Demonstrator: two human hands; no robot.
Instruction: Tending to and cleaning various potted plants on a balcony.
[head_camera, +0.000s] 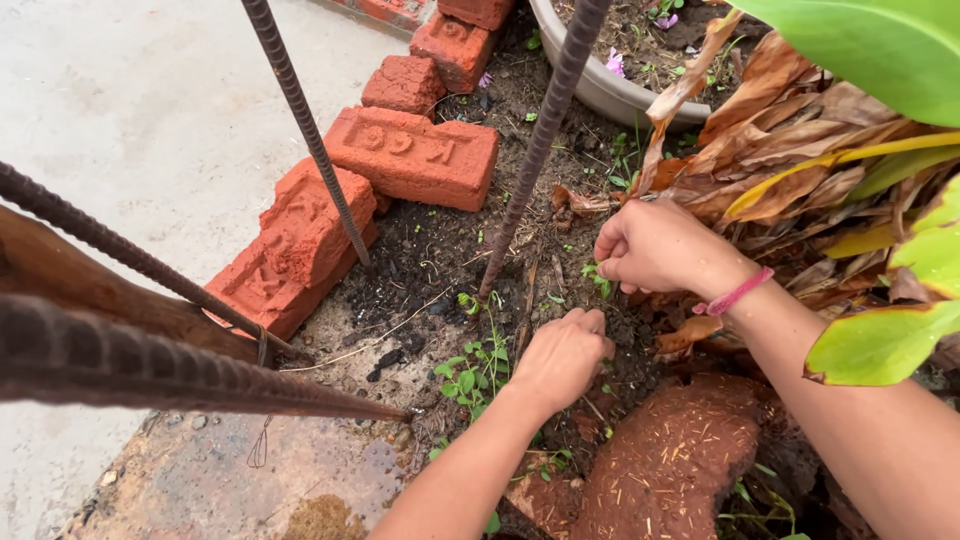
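Down at the soil, your left hand (562, 355) rests with its fingers curled together and their tips pressed into the dark earth (420, 265), just beside a clump of small green weeds (475, 368); whether it grips a stem you cannot tell, since the fingertips are hidden against the ground; your right hand (655, 248), a pink band (738, 292) at its wrist, is closed in a loose fist with thumb and forefinger pinched together just above a tiny green sprout (598, 278), though the sprout is too small to say it is truly held; the two hands lie near each other, the right farther from you; between and beyond them a ribbed steel bar (535, 150) stands tilted in the soil, and a thinner one (305, 125) leans to its left; red bricks (412, 155) edge the bed along the pale concrete (130, 110); dry brown leaves (790, 130) and broad green ones (885, 345) crowd your right arm; a grey pot's rim (600, 90) shows at the top; a rounded reddish lump (675, 465) lies beneath your right forearm.
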